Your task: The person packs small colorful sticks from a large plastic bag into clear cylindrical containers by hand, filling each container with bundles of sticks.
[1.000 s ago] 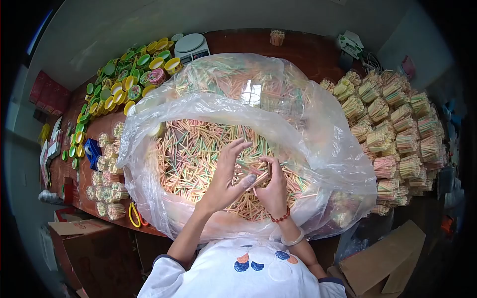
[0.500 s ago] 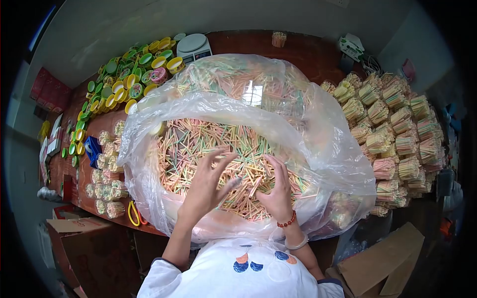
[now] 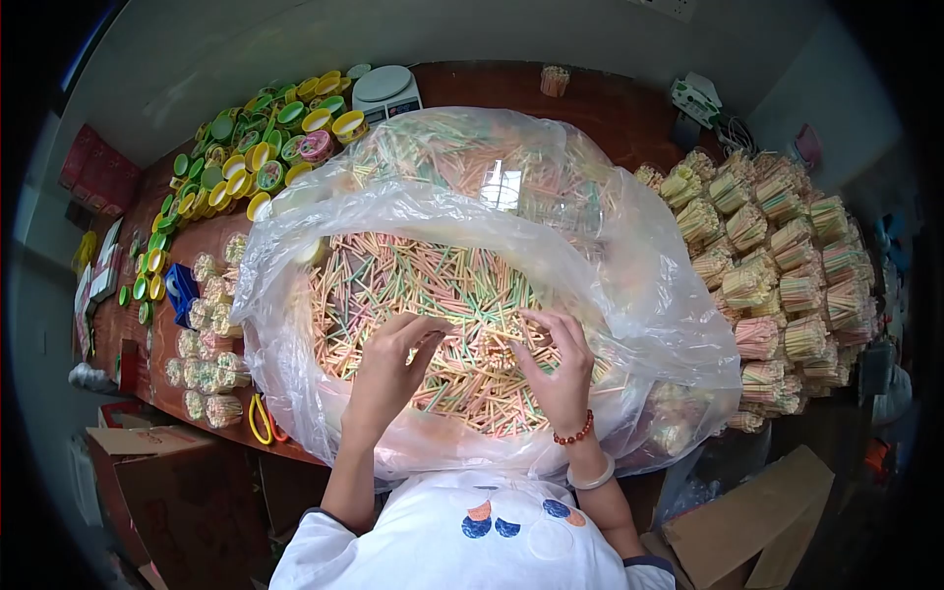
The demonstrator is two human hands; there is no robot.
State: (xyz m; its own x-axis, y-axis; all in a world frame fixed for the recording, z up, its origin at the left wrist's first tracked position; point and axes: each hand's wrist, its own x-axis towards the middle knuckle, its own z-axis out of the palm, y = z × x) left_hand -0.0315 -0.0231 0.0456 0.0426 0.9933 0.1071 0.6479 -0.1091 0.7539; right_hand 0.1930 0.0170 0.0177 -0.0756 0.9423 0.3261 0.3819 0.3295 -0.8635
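Short, thin pastel sticks (image 3: 413, 265), pink, green and cream, fill a large translucent plastic bag (image 3: 629, 256) that lies open before me. My left hand (image 3: 393, 364) is over the pile, fingers bent and thumb a little apart from them, with nothing clearly held. On the other side, my right hand (image 3: 560, 374) curves its thumb and fingers around a loose bunch of sticks (image 3: 500, 354); its ends point partly up toward me. The palm side of this hand is mostly hidden.
Bundles of sticks (image 3: 787, 285) are stacked at right, and smaller bundles (image 3: 211, 344) at left. Yellow and green round containers (image 3: 236, 177), a white scale (image 3: 383, 88), a blue tape dispenser (image 3: 181, 293) and yellow-handled scissors (image 3: 260, 421) also lie around. Cardboard boxes (image 3: 187, 492) stand below.
My left hand has curled its spread fingers and moved slightly left. My right hand has shifted slightly right and up, and the sticks between the hands have turned more end-on.
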